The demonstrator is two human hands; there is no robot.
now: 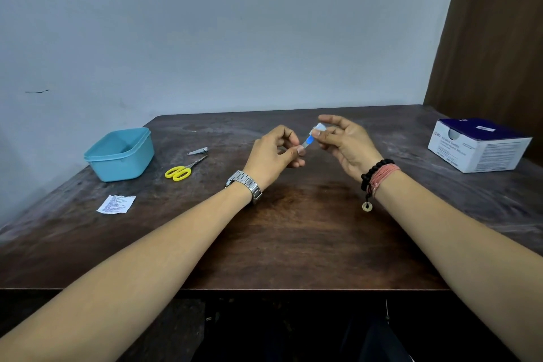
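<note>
Near edge: dark brown worn wooden counter [293, 244], both bare forearms reaching over it. Clock directions are taken from the hands.
- 8 o'clock, lying flat: small white printed torn paper wrapper [116, 204].
- Wrists: silver metal link watch [245, 185] on the left, black bead bracelet [374, 170] plus red thread band [385, 175] on the right.
- Left grip [273, 153]: fingers curled in, thumb and forefinger pinching the lower end of a small blue-and-white foil sachet [309, 140].
- Right grip [345, 141]: thumb and a fingertip pinch the sachet's upper white end, other fingers loosely spread.
- Sachet sits between the two grips, tilted, held up off the counter near mid-counter.
- 9 o'clock: yellow-handled metal scissors [183, 170], with a small silver nail clipper [198, 151] just beyond, apart from them.
- Further out at 9: light blue square plastic tub [120, 156], no lid, near the counter's left edge.
- 3 o'clock, far right: white-and-purple cardboard box [479, 145], printed side facing the camera.
- 12 o'clock: plain grey wall [235, 38].
</note>
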